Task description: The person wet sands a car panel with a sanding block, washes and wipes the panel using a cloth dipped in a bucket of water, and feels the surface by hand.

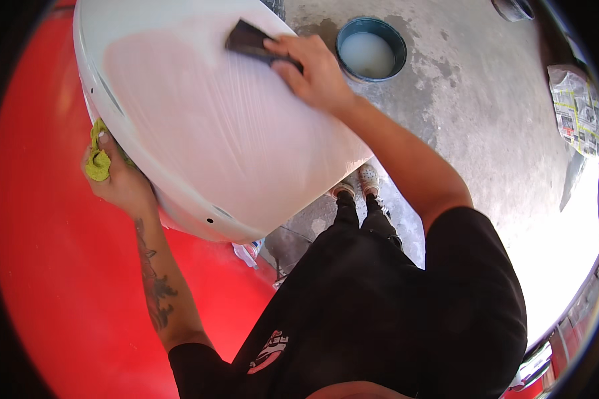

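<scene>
A curved white body panel with a wet-looking pinkish patch lies in front of me. On its upper right part, my right hand grips a dark, flat sanding block, which rests against the surface. My left hand is at the panel's left edge, closed around a crumpled yellow-green cloth. Some of those fingers are hidden behind the cloth and the edge. Small dark holes show along the panel's rim.
A dark bucket of cloudy water stands on the stained concrete floor beyond my right hand. A large glossy red surface fills the left side. Printed sheeting lies at far right, below a round container.
</scene>
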Available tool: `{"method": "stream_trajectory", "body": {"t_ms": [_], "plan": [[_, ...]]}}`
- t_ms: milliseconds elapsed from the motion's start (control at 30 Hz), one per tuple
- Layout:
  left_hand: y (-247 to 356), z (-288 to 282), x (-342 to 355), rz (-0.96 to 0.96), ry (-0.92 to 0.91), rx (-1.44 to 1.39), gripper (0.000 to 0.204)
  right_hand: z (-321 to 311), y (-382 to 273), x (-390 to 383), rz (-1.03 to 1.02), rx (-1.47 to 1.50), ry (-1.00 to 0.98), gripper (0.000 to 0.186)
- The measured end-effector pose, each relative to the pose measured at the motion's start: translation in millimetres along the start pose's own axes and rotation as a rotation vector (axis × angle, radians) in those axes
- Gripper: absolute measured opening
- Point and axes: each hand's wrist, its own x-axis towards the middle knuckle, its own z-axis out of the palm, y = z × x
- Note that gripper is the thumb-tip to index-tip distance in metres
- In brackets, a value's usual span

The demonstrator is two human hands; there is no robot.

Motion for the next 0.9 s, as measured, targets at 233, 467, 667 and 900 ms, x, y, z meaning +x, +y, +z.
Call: {"method": "stream_trajectory", "body": {"t_ms": [233, 467, 667, 900], "plan": [[-2.1, 0.2, 2.4, 0.072, 0.008, -0.01, 0.024, -6.2, 10.2, -6.5, 0.13, 0.001, -0.029, 0.036], [5.3, 4.4, -2.6, -0.029, 0.037, 0.042, 0.024, -82.9, -44.6, -130.5, 0.285, 0.143, -0.236, 0.044], [6.1, 5.8, -1.3, -0.003, 0.026, 0.042, 0.024, 42.6, 67.3, 90.6, 0.06, 0.024, 0.082, 0.024], [13.6, 7.1, -5.5, -0.062, 0.026, 0.129, 0.025, -46.1, 39.0, -70.2, 0.09, 0.117, -0.099, 0.04]]}}
